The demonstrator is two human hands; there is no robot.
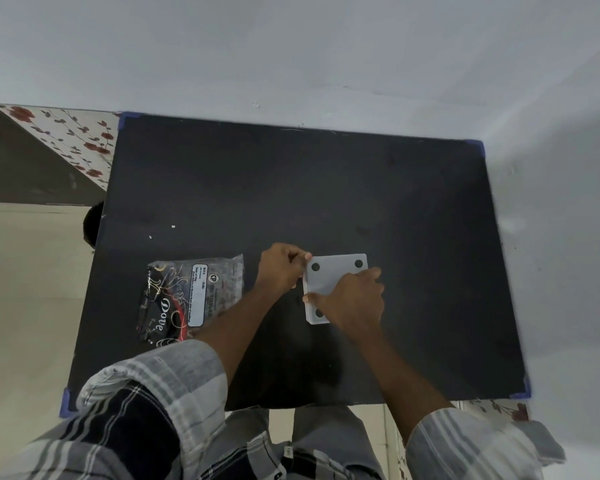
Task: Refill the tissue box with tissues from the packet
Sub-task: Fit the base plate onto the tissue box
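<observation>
A white square tissue box (331, 275) lies on the black table (291, 188), showing a flat face with dark round feet at its corners. My right hand (352, 303) rests on top of it, covering its near right part. My left hand (281, 268) pinches the box's far left corner with its fingertips. The tissue packet (187, 299), black printed plastic with a white label, lies flat to the left of my left forearm, untouched.
The table stands against a pale wall (326, 64) at the back and right. Blue tape (478, 147) marks its corners. Floral covering (66, 140) and beige floor (25, 289) lie to the left. A dark round object (92, 225) sits by the table's left edge.
</observation>
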